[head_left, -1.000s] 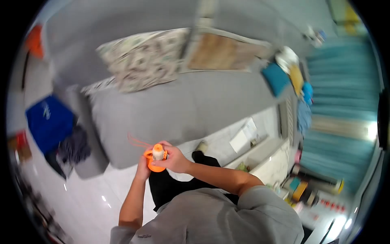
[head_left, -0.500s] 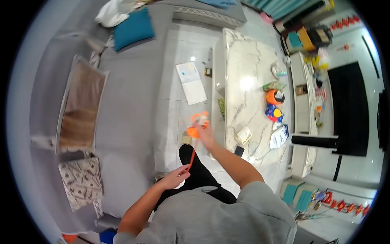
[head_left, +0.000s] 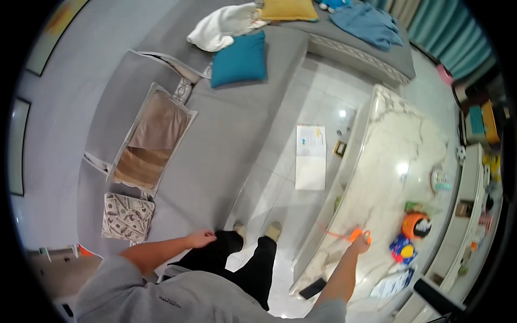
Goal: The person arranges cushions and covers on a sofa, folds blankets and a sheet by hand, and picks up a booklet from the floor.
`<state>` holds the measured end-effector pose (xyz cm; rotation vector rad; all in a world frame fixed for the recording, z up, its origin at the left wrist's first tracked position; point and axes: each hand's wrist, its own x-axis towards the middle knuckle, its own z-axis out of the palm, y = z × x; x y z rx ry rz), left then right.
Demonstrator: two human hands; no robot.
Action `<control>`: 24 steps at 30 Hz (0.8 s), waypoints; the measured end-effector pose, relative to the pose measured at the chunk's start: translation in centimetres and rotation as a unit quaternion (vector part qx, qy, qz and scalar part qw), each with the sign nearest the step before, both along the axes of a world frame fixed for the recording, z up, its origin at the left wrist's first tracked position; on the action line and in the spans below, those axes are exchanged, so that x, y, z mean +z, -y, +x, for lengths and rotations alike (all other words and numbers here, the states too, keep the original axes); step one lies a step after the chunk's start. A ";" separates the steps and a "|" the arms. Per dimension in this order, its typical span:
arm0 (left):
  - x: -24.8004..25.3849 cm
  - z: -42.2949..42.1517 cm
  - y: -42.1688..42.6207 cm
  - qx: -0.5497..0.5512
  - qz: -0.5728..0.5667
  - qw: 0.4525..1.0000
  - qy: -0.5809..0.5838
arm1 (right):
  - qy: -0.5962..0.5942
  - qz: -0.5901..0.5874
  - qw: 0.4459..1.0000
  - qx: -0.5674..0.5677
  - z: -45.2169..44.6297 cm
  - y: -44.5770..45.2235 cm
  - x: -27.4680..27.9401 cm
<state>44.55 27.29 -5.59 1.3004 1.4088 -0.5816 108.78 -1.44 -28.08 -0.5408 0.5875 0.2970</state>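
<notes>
Over the marble-topped table, my right hand (head_left: 361, 245) is closed on an orange object with a ring-like part (head_left: 356, 234); its exact kind is unclear. A thin orange-red strap (head_left: 337, 234) trails from it to the left, past the table's edge, its end blurred. My left hand (head_left: 202, 238) hangs beside my left thigh, near the sofa seat, with its fingers loosely bent and nothing visible in them. Near my right hand stand an orange round container (head_left: 416, 225) and a blue packet with a yellow spot (head_left: 403, 249).
The marble-topped table (head_left: 385, 161) also bears a dark phone (head_left: 313, 289) and a white-and-blue packet (head_left: 393, 282). An open booklet (head_left: 311, 157) lies on the tiled floor. A grey sofa (head_left: 226, 129) with cushions runs along the left. A cabinet (head_left: 458, 215) stands at right.
My right hand has carried the orange object from above the floor to over the table. My left hand has let go of the strap and moved left. The view has turned.
</notes>
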 end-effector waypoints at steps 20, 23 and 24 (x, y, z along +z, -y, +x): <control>-7.6 15.6 -45.9 0.239 0.072 0.959 0.135 | 0.021 -0.496 0.297 0.816 0.5 -34.5 28.9; -5.7 21.9 -53.0 0.399 0.001 0.894 0.204 | 0.047 -0.570 0.402 0.715 6.0 -44.7 27.3; -5.6 22.7 -54.7 0.425 -0.002 0.876 0.227 | 0.116 -0.562 0.417 0.705 7.7 -49.7 28.0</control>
